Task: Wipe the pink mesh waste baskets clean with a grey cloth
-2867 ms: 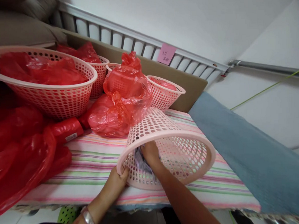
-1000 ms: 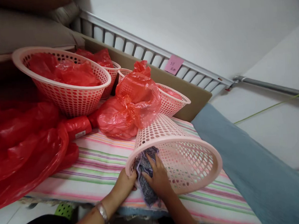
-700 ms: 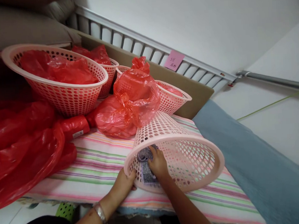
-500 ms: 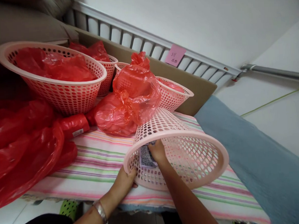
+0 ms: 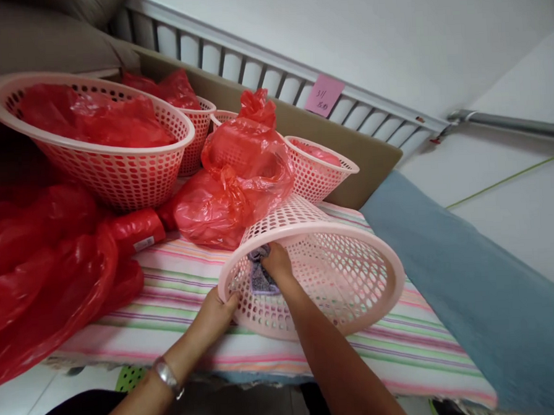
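A pink perforated plastic basket lies tipped on its side on the striped cloth, its wide mouth facing me. My left hand grips the rim at the left, thumb inside and the other fingers mostly hidden beneath. Inside the basket, my right hand is closed on a grey-purple cloth, which hangs against the inner wall. A knotted red plastic bag touches the narrow far end of the basket.
A larger pink basket holding red plastic stands at the left, above loose red bags. Smaller pink baskets line a cardboard panel at the back. The striped table cover ends at the near edge.
The basket has shifted slightly left and up, my left hand moving with its rim. My right hand has moved left inside it, and the cloth is now more bunched.
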The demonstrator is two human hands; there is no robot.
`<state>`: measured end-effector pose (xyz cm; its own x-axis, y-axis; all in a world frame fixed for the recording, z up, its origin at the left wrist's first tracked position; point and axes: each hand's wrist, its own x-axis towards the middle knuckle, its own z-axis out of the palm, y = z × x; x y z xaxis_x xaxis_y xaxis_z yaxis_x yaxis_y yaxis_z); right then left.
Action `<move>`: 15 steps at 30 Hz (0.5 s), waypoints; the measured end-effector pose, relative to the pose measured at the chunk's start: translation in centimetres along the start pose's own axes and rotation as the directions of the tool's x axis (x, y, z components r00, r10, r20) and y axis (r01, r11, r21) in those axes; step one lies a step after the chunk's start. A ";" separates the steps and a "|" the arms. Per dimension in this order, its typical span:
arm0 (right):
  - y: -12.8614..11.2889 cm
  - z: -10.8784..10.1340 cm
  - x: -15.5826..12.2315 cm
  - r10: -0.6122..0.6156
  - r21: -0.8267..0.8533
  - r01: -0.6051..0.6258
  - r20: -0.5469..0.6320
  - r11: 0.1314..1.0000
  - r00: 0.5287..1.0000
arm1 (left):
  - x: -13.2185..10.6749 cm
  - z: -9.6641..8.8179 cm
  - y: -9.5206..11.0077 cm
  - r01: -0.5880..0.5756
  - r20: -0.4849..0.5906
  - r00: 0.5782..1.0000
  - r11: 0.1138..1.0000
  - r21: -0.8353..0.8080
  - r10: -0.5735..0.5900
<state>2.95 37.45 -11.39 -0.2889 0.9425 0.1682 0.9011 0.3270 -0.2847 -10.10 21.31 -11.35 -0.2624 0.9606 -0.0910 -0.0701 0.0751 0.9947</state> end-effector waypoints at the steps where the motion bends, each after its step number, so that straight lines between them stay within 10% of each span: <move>1: -0.1 -0.4 -1.3 -0.007 -0.006 0.007 0.004 1.000 1.000 | -0.3 0.5 -0.3 -0.002 0.016 1.000 1.000 -0.011 0.002; 9: 1.9 -2.1 -17.9 -0.101 0.044 0.101 0.001 0.994 0.995 | -2.1 3.8 -1.5 -0.018 0.044 0.999 0.991 -0.129 0.024; 15: 2.8 -1.8 -13.1 -0.063 -0.031 0.062 -0.054 0.998 0.997 | -1.7 4.7 -2.1 -0.020 0.091 0.995 0.997 -0.077 0.027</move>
<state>9.84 25.95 -12.71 -0.3276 0.9147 0.2367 0.8912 0.3823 -0.2441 -5.01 20.80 -13.05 -0.1754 0.9827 -0.0594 -0.1391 0.0350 0.9897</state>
